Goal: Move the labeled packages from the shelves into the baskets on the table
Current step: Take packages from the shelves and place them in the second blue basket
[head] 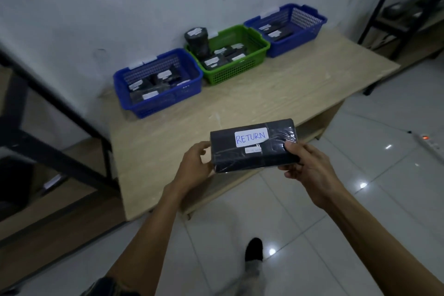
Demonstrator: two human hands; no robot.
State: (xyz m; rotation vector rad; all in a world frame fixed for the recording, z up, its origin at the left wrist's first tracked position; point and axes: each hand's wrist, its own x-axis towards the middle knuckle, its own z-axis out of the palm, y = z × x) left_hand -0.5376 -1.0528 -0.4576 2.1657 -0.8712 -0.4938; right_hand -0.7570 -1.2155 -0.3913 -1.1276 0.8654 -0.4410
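Observation:
A black wrapped package (254, 151) with a white label reading RETURN is held flat above the table's near edge. My left hand (195, 163) grips its left end and my right hand (305, 163) grips its right end, thumb on top. Three baskets stand along the wall on the light wooden table (264, 98): a blue basket (156, 84) at the left, a green basket (228, 55) in the middle and a second blue basket (286, 29) at the right. Each holds black labeled packages.
A black cylindrical package (197, 41) stands upright at the green basket's back left corner. Dark metal shelf frames stand at the left (48, 142) and far right (384, 7). A power strip (430, 144) lies on the white tiled floor. My foot (253, 250) is below.

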